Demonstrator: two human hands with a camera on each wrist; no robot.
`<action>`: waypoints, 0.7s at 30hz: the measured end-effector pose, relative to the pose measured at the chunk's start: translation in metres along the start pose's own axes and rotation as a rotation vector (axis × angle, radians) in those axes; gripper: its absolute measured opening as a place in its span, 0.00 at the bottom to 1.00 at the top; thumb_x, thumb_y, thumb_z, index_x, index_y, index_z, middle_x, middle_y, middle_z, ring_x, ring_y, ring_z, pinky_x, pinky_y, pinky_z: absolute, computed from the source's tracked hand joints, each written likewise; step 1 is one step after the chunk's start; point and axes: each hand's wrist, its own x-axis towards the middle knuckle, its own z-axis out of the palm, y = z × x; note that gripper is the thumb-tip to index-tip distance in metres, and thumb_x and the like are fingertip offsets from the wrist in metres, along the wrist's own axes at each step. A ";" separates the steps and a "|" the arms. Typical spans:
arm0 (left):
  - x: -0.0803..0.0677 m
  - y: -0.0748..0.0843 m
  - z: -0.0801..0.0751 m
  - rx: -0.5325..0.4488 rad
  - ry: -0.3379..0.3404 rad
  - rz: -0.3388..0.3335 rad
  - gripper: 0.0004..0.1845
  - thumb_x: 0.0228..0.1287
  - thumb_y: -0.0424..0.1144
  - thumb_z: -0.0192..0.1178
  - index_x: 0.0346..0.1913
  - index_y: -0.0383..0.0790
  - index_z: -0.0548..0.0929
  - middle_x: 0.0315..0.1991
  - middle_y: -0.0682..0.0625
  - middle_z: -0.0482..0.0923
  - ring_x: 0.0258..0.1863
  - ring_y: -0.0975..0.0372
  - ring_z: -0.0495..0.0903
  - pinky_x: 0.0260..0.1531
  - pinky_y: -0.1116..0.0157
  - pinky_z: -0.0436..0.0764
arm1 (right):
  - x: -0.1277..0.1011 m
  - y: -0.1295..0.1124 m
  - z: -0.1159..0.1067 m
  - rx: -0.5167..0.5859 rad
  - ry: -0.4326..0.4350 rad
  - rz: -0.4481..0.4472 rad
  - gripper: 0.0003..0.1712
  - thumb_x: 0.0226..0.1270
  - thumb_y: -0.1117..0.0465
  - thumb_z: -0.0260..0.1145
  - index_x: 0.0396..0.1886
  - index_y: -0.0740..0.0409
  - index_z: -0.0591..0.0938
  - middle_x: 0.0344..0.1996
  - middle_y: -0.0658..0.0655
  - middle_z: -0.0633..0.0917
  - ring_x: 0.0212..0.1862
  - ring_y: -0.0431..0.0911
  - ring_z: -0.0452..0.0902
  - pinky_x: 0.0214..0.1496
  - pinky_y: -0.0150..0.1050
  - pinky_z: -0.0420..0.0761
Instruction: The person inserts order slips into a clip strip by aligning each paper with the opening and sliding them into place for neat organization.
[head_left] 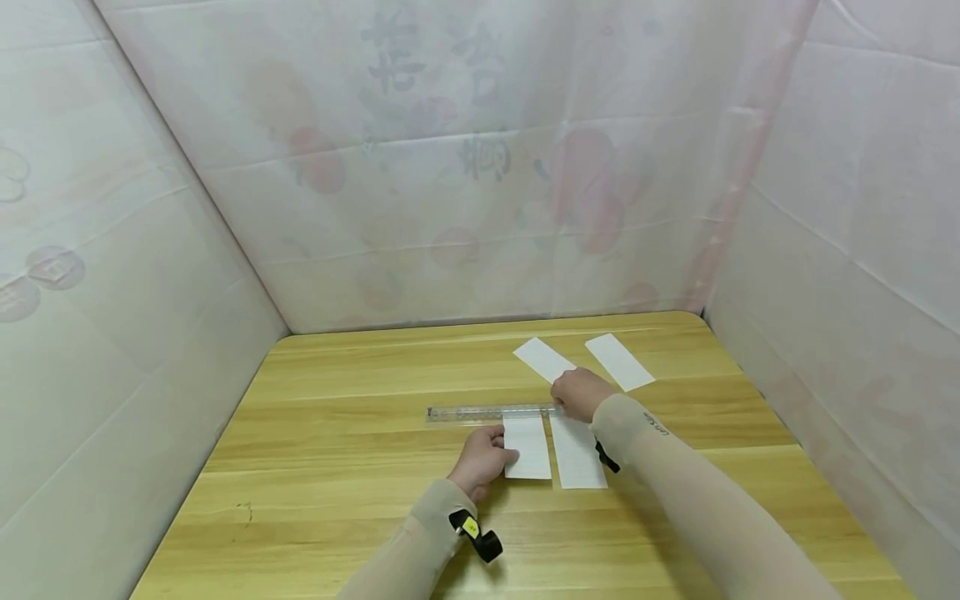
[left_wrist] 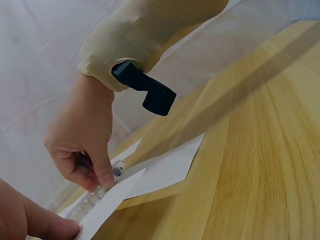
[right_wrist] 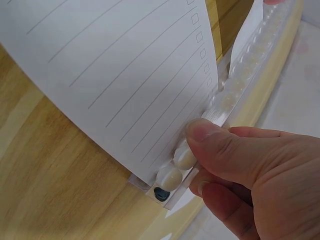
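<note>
on a wood-grain surface, a person's left hand grips the edge of a white paper between thumb and fingers, while the right hand pinches a clear, bumpy strip near its right end. the strip lies along the far ends of that paper and a ruled sheet just beside it. two white slips, one left and one right, lie beyond. pale fabric walls enclose three sides, the back one printed with pink circles and characters.
</note>
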 end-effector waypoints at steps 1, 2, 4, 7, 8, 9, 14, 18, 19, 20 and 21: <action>0.000 0.000 0.000 0.002 0.000 -0.004 0.34 0.58 0.22 0.62 0.66 0.19 0.61 0.48 0.39 0.77 0.49 0.55 0.77 0.49 0.60 0.78 | 0.000 0.000 0.000 0.002 0.000 -0.001 0.08 0.58 0.70 0.70 0.24 0.54 0.83 0.22 0.46 0.81 0.24 0.38 0.70 0.31 0.35 0.75; 0.000 -0.001 0.000 0.006 -0.001 -0.003 0.34 0.58 0.22 0.62 0.66 0.19 0.61 0.48 0.39 0.77 0.49 0.55 0.77 0.49 0.60 0.78 | 0.000 0.000 -0.001 0.003 -0.001 0.001 0.08 0.58 0.70 0.70 0.24 0.54 0.83 0.22 0.46 0.80 0.24 0.38 0.70 0.31 0.35 0.75; 0.001 -0.001 0.000 0.019 0.000 -0.001 0.34 0.57 0.22 0.62 0.66 0.19 0.61 0.49 0.40 0.77 0.49 0.55 0.77 0.48 0.60 0.78 | 0.000 0.000 -0.001 0.010 -0.004 0.001 0.08 0.58 0.70 0.69 0.24 0.54 0.83 0.22 0.46 0.80 0.24 0.38 0.69 0.31 0.35 0.74; 0.000 0.000 0.001 0.025 0.001 -0.002 0.34 0.57 0.22 0.62 0.67 0.20 0.62 0.49 0.40 0.77 0.48 0.56 0.76 0.47 0.61 0.79 | 0.000 0.000 -0.001 0.014 -0.010 0.003 0.08 0.58 0.70 0.69 0.24 0.54 0.83 0.22 0.46 0.80 0.24 0.38 0.69 0.31 0.35 0.74; 0.000 0.000 0.001 0.028 0.002 -0.003 0.35 0.57 0.22 0.62 0.67 0.20 0.62 0.49 0.40 0.77 0.48 0.56 0.76 0.46 0.61 0.79 | 0.000 0.000 -0.001 0.015 -0.011 0.002 0.08 0.58 0.70 0.69 0.24 0.54 0.83 0.22 0.46 0.80 0.24 0.38 0.69 0.31 0.35 0.74; 0.000 0.001 0.002 0.036 0.003 -0.004 0.35 0.57 0.22 0.63 0.67 0.21 0.62 0.49 0.41 0.76 0.48 0.57 0.76 0.46 0.61 0.79 | 0.000 0.000 -0.001 0.016 -0.012 0.000 0.09 0.58 0.71 0.69 0.24 0.54 0.83 0.21 0.46 0.79 0.24 0.38 0.68 0.30 0.35 0.74; -0.002 0.002 0.003 0.044 -0.002 0.002 0.35 0.57 0.22 0.62 0.67 0.21 0.62 0.48 0.41 0.77 0.45 0.58 0.77 0.45 0.62 0.79 | 0.001 0.001 0.000 0.018 -0.005 -0.004 0.11 0.58 0.71 0.69 0.22 0.53 0.81 0.20 0.45 0.78 0.23 0.38 0.66 0.29 0.35 0.72; -0.002 0.003 0.003 0.046 -0.004 0.008 0.35 0.57 0.21 0.62 0.67 0.20 0.61 0.47 0.41 0.77 0.44 0.59 0.77 0.43 0.63 0.79 | 0.001 0.002 0.001 0.011 -0.009 -0.004 0.11 0.57 0.71 0.70 0.22 0.52 0.81 0.21 0.45 0.79 0.23 0.38 0.67 0.29 0.34 0.73; -0.002 0.003 0.004 0.045 -0.005 0.009 0.35 0.57 0.21 0.62 0.67 0.20 0.61 0.47 0.41 0.78 0.43 0.59 0.77 0.43 0.63 0.79 | 0.001 0.002 0.001 0.010 -0.011 -0.003 0.11 0.57 0.71 0.70 0.21 0.52 0.81 0.21 0.45 0.79 0.23 0.38 0.67 0.29 0.35 0.73; -0.001 0.002 0.004 0.044 -0.005 0.011 0.35 0.57 0.21 0.62 0.67 0.20 0.61 0.46 0.41 0.78 0.43 0.59 0.77 0.43 0.63 0.79 | 0.001 0.002 0.000 0.011 -0.014 -0.002 0.11 0.57 0.71 0.70 0.21 0.52 0.81 0.21 0.45 0.79 0.23 0.38 0.67 0.29 0.35 0.73; -0.001 0.003 0.004 0.049 -0.003 0.011 0.35 0.56 0.21 0.62 0.67 0.20 0.62 0.47 0.41 0.77 0.44 0.59 0.77 0.43 0.63 0.79 | 0.001 0.002 0.000 0.012 -0.017 0.000 0.12 0.57 0.70 0.70 0.21 0.52 0.80 0.21 0.45 0.78 0.23 0.39 0.67 0.29 0.35 0.72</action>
